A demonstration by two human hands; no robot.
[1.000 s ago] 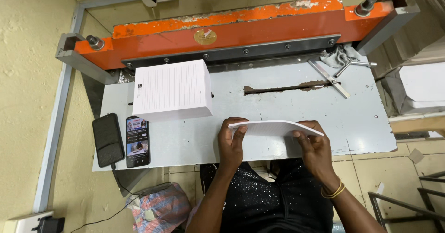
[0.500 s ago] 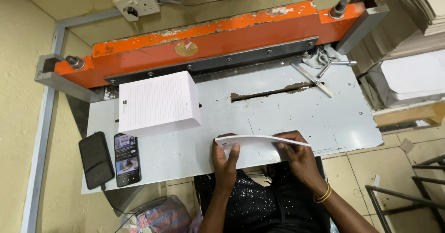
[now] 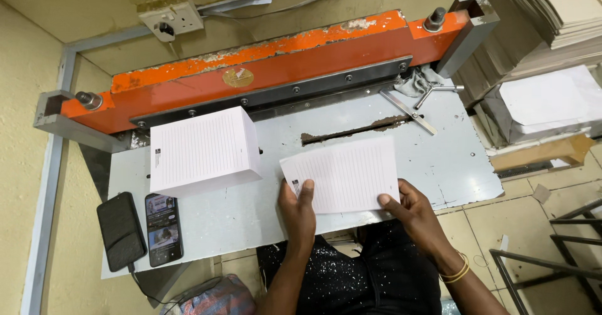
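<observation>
A thin stack of white lined sheets (image 3: 345,172) lies flat over the grey cutter table (image 3: 439,158), near its front edge. My left hand (image 3: 299,211) grips its near left corner, thumb on top. My right hand (image 3: 414,213) holds its near right corner. A thick block of lined paper (image 3: 202,149) stands to the left, against the orange clamp bar (image 3: 269,64) of the paper cutter.
Two phones (image 3: 164,227) lie at the table's left front, one black case face down (image 3: 121,230). A metal wrench (image 3: 433,89) and rag sit at the back right. Paper stacks (image 3: 552,102) stand to the right. A wall socket (image 3: 168,15) is behind.
The sheets were held edge-on and bowed in both hands; now they are turned face up and laid flat over the table. The camera view shifted right.
</observation>
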